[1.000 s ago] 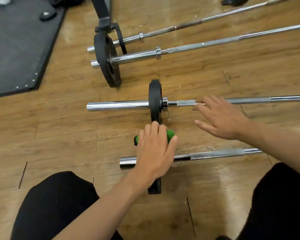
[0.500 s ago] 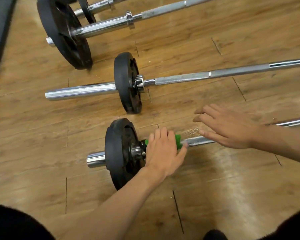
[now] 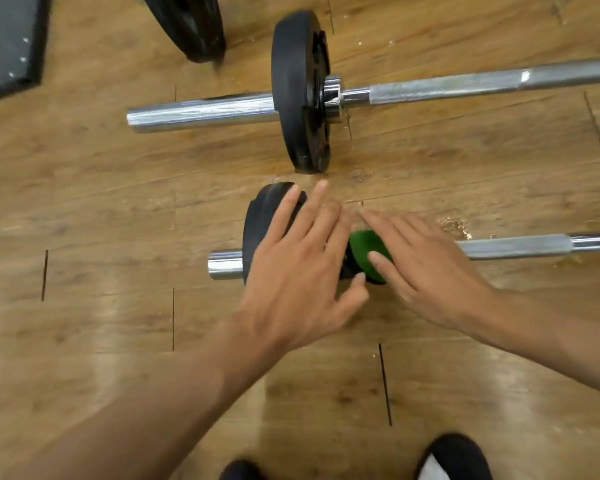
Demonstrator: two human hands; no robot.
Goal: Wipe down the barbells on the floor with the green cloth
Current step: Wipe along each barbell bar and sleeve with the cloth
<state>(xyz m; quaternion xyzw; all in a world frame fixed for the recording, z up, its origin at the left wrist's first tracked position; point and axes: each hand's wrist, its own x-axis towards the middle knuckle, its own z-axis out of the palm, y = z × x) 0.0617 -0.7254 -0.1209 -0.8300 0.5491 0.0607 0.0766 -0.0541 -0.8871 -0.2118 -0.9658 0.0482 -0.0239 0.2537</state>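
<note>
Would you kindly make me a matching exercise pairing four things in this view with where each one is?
Things: 1 green cloth; 2 left hand; 3 dark mat; 4 far barbell.
Places: a top left corner; b over the near plate; c beyond both hands; d on the near barbell, touched by the right hand.
Pairs: 1-d, 2-b, 3-a, 4-c.

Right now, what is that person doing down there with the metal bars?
A person is cleaning barbells on the wooden floor. Both hands are at the nearest barbell, next to its black plate. The right hand lies flat on the green cloth on the bar, and the left hand is spread open over the plate. Another barbell lies just beyond.
</note>
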